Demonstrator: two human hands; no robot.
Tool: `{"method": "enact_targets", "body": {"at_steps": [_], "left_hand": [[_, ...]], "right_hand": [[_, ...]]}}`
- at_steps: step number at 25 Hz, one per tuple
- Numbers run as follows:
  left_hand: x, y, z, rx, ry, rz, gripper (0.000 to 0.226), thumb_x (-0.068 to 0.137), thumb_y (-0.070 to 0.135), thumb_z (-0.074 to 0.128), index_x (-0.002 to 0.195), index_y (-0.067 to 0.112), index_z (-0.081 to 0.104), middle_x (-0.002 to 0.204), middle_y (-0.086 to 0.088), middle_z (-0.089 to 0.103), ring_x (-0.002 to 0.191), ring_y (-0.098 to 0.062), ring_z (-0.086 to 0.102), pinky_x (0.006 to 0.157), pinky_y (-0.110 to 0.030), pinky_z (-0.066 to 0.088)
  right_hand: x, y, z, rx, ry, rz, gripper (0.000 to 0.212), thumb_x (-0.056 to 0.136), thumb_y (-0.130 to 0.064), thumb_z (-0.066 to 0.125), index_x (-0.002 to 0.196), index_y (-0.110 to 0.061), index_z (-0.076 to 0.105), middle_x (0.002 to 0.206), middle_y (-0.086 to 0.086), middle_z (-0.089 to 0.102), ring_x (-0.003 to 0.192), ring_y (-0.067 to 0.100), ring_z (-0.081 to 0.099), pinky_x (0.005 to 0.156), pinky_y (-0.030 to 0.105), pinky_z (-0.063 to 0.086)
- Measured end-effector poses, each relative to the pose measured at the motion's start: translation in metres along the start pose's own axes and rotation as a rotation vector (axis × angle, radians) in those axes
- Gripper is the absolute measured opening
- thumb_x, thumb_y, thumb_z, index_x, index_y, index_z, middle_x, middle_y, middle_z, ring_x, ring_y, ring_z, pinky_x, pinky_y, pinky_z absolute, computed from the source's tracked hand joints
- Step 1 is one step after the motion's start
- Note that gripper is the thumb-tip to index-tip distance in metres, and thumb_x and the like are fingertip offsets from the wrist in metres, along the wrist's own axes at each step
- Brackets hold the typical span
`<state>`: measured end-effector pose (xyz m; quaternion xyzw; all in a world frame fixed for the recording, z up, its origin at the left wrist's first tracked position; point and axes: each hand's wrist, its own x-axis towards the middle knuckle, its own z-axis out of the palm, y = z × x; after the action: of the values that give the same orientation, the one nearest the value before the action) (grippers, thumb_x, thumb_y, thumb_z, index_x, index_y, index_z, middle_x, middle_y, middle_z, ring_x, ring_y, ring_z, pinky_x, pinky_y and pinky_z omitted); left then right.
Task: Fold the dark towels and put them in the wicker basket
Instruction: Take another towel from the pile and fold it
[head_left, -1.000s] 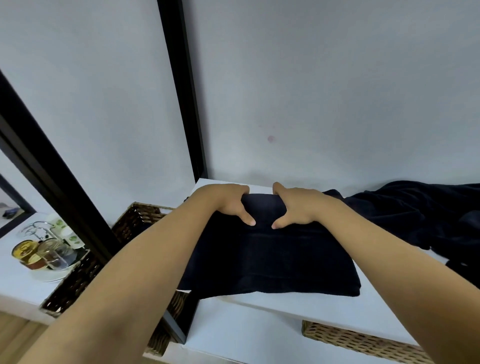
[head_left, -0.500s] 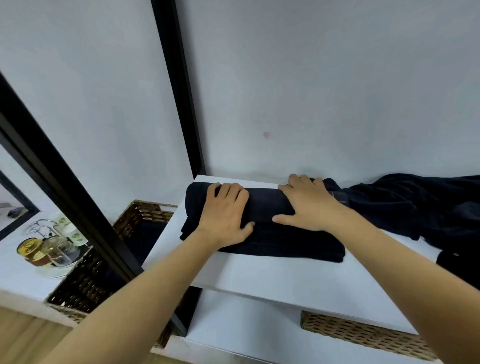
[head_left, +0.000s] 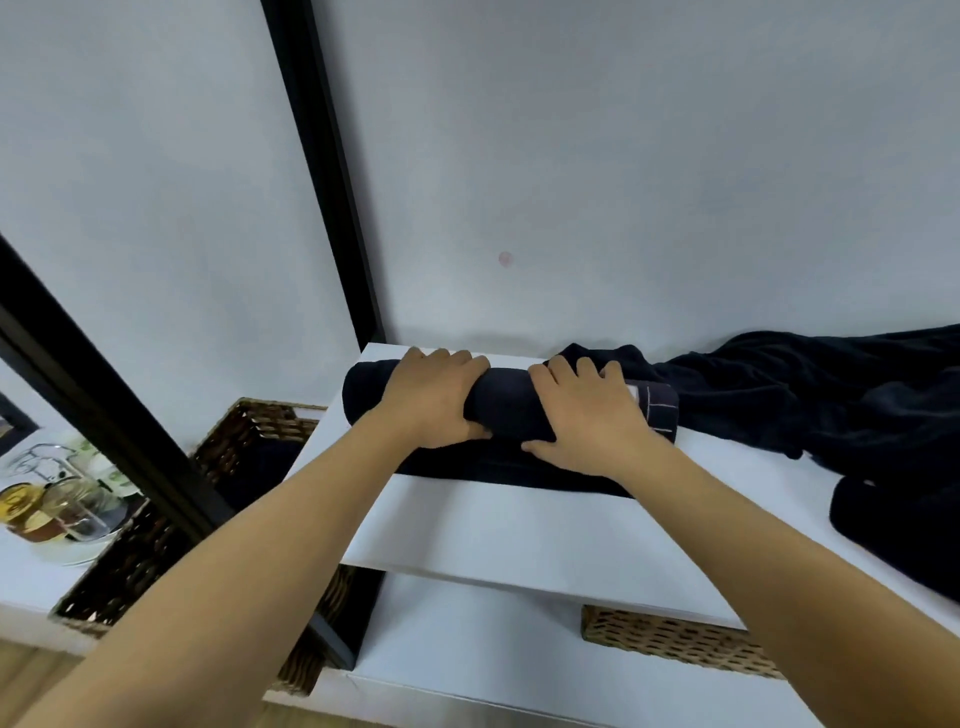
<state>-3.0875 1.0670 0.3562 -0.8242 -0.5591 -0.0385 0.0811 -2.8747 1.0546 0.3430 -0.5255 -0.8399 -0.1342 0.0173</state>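
A dark towel (head_left: 506, 410) lies rolled into a thick cylinder near the back of the white shelf (head_left: 519, 530), with a flat strip of it still spread in front. My left hand (head_left: 434, 400) wraps over the roll's left half. My right hand (head_left: 584, 415) wraps over its right half, fingers curled over the top. A white label shows at the roll's right end. More dark towels (head_left: 841, 405) lie in a loose heap at the right. The wicker basket (head_left: 156, 525) stands lower at the left, with dark cloth inside.
A black post (head_left: 322, 171) rises behind the shelf's left corner and a black bar (head_left: 98, 410) slants across the basket. Glass jars on a plate (head_left: 57, 514) sit at far left. Another wicker basket (head_left: 675, 644) sits under the shelf at right.
The folded towel has been rolled away from me into a tight cylinder. Both hands moved from its far edge to gripping over the roll near the wall.
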Motion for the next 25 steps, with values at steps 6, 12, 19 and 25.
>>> {"method": "enact_targets", "body": {"at_steps": [6,12,19,25], "left_hand": [[-0.042,0.018,0.024,0.154,0.201,-0.059,0.066,0.074,0.057,0.062,0.13,0.026,0.049,0.122,0.003,0.058,0.107,-0.025,0.053,0.098,-0.041,0.035],[-0.039,-0.013,-0.051,-0.151,-0.381,-0.033,0.085,0.058,0.086,0.064,0.128,0.04,0.05,0.115,0.014,0.063,0.107,-0.02,0.049,0.092,-0.036,0.038],[-0.101,0.008,-0.016,0.055,-0.055,-0.08,0.093,0.053,0.092,0.058,0.122,0.031,0.049,0.108,0.008,0.06,0.096,-0.022,0.056,0.088,-0.039,0.041],[-0.141,-0.016,-0.041,-0.363,-0.278,-0.103,0.083,0.055,0.082,0.072,0.125,0.042,0.051,0.111,0.019,0.064,0.101,-0.012,0.059,0.092,-0.035,0.049]], "right_hand": [[-0.001,0.016,-0.034,0.298,-0.305,0.028,0.078,0.059,-0.082,0.064,0.117,-0.032,0.047,0.105,-0.014,0.062,0.089,0.015,0.06,0.075,0.036,0.046],[-0.055,-0.027,0.001,-0.119,0.211,0.086,0.076,0.07,-0.067,0.069,0.123,-0.015,0.055,0.107,0.008,0.063,0.091,0.036,0.058,0.081,0.052,0.044],[-0.087,0.013,-0.051,0.276,-0.242,0.155,0.087,0.059,-0.096,0.051,0.124,-0.037,0.052,0.112,-0.013,0.061,0.1,0.016,0.056,0.093,0.041,0.043],[-0.134,0.015,-0.049,0.594,-0.247,0.188,0.075,0.052,-0.081,0.077,0.113,-0.045,0.052,0.103,-0.021,0.064,0.092,0.0,0.06,0.083,0.031,0.053]]}}
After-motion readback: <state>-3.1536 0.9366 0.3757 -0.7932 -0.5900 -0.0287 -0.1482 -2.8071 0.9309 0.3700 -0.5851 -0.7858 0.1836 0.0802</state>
